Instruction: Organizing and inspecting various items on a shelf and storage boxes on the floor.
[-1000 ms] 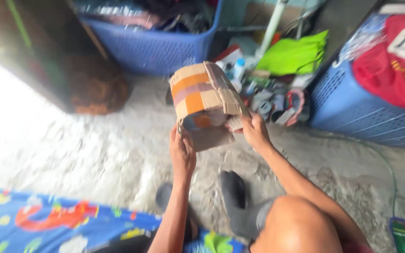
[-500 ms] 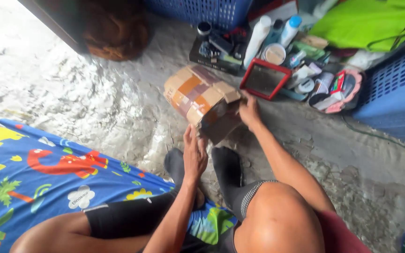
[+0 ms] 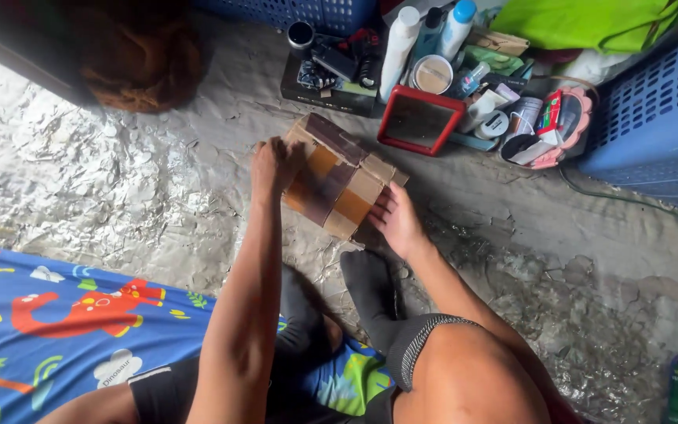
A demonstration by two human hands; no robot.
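Looking down from the head camera, I start at the far left, where a blue bedsheet printed with cartoon dinosaurs and palm trees (image 3: 56, 314) covers the lower corner. Above it stretches a crinkled silver foil floor mat (image 3: 119, 180), and a brown fuzzy bundle (image 3: 139, 67) sits at the top against something dark.

Moving toward the middle, my left hand (image 3: 270, 163) reaches forward, its fingers curled over the left end of a small cardboard box patched with orange, brown and purple tape (image 3: 339, 182). The box rests on the floor mat, tilted at an angle, just beyond my feet in dark grey socks (image 3: 370, 294). My right hand (image 3: 395, 221) is at the box's near right corner, fingers slightly spread and laid flat against its side, so the box is held between both hands.

Just behind the box a red-framed rectangular mirror (image 3: 420, 120) leans, and near it stand a white plastic bottle (image 3: 399, 43) and a blue-capped bottle (image 3: 455, 27), amid a clutter of small jars and tubes. Further right a bright green fabric bag (image 3: 582, 23) lies at the top, and a blue perforated plastic basket (image 3: 653, 118) fills the right edge. A thin green cable (image 3: 668, 216) curves across the floor below it.
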